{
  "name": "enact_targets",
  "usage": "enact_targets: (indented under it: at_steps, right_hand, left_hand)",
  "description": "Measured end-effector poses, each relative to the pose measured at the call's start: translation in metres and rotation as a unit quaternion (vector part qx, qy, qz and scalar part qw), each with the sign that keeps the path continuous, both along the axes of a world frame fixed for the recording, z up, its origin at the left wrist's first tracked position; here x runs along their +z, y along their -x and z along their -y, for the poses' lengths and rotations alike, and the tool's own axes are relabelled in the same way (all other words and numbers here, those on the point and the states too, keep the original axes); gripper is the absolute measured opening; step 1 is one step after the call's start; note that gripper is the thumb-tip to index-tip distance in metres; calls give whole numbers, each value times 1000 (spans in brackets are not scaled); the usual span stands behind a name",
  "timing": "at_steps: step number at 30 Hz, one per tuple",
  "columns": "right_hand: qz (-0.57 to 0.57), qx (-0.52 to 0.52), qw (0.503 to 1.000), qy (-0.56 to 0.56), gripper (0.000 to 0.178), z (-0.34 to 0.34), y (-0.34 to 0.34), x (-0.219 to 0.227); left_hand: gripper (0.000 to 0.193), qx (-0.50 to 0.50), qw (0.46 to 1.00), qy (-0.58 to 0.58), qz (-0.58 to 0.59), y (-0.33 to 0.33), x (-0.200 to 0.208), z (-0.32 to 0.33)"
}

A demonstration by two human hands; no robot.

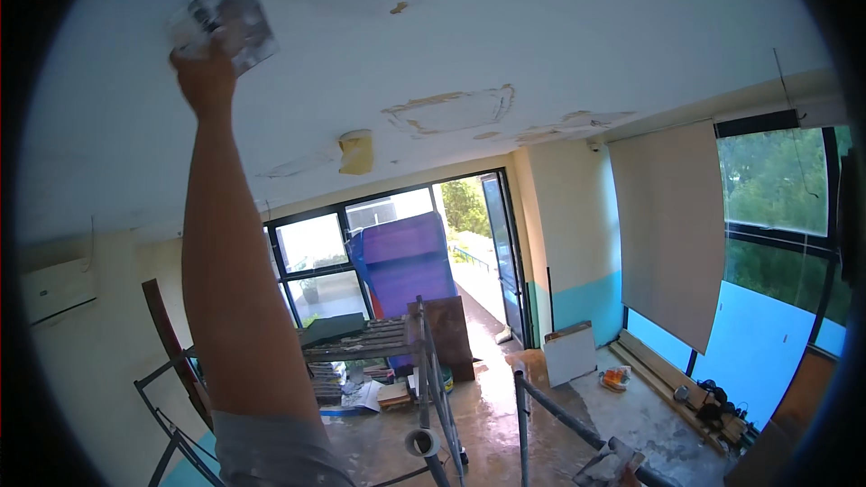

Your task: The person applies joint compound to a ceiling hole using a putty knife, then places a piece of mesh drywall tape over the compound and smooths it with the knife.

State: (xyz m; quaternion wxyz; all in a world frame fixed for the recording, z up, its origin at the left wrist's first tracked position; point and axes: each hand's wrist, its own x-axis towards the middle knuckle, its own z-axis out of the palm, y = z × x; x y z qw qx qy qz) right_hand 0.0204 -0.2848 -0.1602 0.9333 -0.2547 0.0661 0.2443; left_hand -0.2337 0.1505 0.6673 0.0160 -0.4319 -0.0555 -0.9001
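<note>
My left hand (206, 81) is raised overhead at the end of a stretched arm, its fingers closed round a plastering trowel (257, 32). The trowel's flat, roughly rectangular blade lies up against the white ceiling (316, 54); motion blurs it and the fingers. To the right of the hand, the ceiling carries a rectangular outline of brownish filler (451, 110), and small dark holes mark it farther up. A yellow patch (355, 152) hangs from or sits in the ceiling beyond my forearm. My right hand does not show.
Grey scaffold pipes (559, 406) rise below me, a plaster-smeared grey object (609, 464) beside one. A plank platform (361, 340) stands beyond my arm, with stacked books or papers (329, 385) beneath. Farther off are an open door (499, 243), a purple-blue panel (410, 261) and a roller blind (667, 230).
</note>
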Motion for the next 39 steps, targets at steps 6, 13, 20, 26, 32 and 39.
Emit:
enact_targets:
  at_steps: [6,13,20,26,32,39]
  right_hand:
    - [-1,32,997,-73,29,4,8,6]
    - [83,38,996,12,51,-20,-31,-36]
    - [56,65,996,21,51,-30,-29,-91]
    - [30,-1,1000,8,49,-31,-24,-48]
    - [-11,15,1000,10,40,-46,-19,68]
    - [-17,83,996,-20,39,-51,0,128]
  left_hand:
    - [52,76,995,-42,43,-10,-34,-9]
    - [37,429,880,-198,-46,-24,-9,38]
    - [50,344,920,-169,85,33,3,72]
    - [69,407,911,-58,-16,20,-48,42]
    - [45,-418,808,159,-384,-118,-276,-39]
    - [45,-478,371,279,-745,-237,-585,107]
